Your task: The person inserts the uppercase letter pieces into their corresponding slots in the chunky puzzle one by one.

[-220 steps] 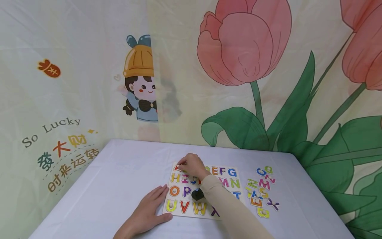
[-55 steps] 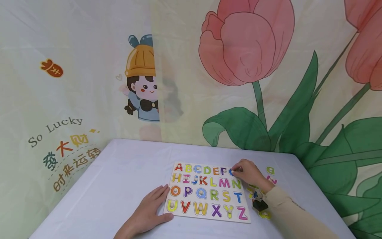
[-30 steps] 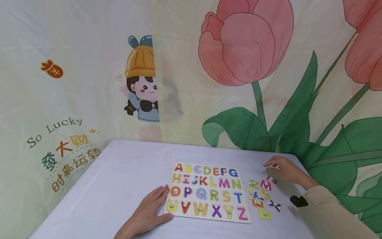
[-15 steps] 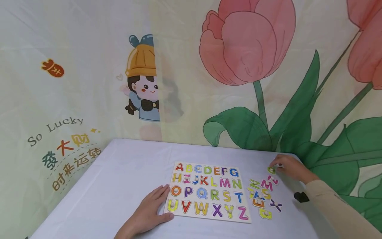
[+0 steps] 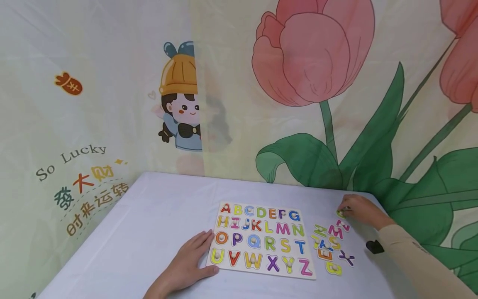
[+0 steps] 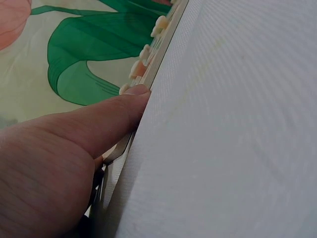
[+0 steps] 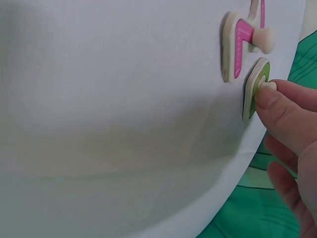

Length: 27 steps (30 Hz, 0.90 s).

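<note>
In the head view my left hand (image 5: 188, 259) lies on the white table with straight fingers touching the left edge of the wooden alphabet board (image 5: 257, 270). Its thumb (image 6: 111, 121) presses the board's front edge in the left wrist view. My right hand (image 5: 364, 211) is at the far right, beyond the loose letters. Thumb and forefinger pinch the small knob (image 7: 270, 85) of a green letter piece (image 7: 251, 94), apparently a D, which stays at the tabletop. Its face is partly hidden by my fingers. A pink zigzag letter piece (image 7: 240, 49) lies beside it.
Between board and right hand lie several loose letters, some overlapping: a pink M (image 5: 335, 232), an orange E (image 5: 325, 254), a purple X or Y (image 5: 347, 258), a yellow-green letter (image 5: 333, 268). Several board letters carry knobs. A printed curtain (image 5: 231, 83) hangs behind the table.
My right hand has moved from the board's A, then its G, rightward to the green letter and now pinches its knob. A blue letter has left the loose group. My left hand stays.
</note>
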Motion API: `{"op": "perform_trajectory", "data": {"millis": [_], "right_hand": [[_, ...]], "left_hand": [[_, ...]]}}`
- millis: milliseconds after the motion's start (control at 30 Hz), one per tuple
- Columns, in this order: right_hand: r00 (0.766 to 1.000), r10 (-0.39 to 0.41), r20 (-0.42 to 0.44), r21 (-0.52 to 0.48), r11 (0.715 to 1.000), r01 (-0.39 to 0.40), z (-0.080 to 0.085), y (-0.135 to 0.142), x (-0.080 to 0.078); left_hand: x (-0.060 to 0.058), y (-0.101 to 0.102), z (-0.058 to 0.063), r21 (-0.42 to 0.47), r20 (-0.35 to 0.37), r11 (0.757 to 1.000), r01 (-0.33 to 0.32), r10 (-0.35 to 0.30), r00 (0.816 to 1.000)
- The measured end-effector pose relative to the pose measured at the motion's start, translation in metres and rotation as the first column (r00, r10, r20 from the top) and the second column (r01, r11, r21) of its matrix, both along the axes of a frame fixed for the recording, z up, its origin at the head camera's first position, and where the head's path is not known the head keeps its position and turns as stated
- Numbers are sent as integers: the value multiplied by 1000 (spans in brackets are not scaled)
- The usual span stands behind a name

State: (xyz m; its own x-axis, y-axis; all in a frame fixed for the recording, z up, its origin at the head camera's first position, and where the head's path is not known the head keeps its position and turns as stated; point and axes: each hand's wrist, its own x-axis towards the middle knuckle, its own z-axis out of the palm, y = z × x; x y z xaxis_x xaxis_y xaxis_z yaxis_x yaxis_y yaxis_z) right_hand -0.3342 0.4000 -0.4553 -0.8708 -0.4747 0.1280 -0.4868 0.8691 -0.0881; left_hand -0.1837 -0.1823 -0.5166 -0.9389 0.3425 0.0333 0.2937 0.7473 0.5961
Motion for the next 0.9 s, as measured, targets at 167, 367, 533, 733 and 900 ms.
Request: {"op": "perform_trajectory", "data": {"millis": [167,367,533,733,900], "right_hand": [[999,-49,10,13,999,49,2,-11,1],[994,-106,23,-31,994,107,0,-29,3],[988,-151,25,-71,986,152,-1,-46,7],[974,-207,92,-126,968,218,0,-61,11],[968,-233,95,-128,961,244,-2,-67,10]], "left_hand": [[-1,-1,-2,-5,0,1000,-4,4,1000],[0,-1,-4,-10,4,1000,-3,3,1000],[0,-1,-3,-9,6,1000,-4,4,1000],[0,-1,-3,-10,3,1000,-2,2,1000],[-1,0,-2,-12,5,1000,0,0,1000]]}}
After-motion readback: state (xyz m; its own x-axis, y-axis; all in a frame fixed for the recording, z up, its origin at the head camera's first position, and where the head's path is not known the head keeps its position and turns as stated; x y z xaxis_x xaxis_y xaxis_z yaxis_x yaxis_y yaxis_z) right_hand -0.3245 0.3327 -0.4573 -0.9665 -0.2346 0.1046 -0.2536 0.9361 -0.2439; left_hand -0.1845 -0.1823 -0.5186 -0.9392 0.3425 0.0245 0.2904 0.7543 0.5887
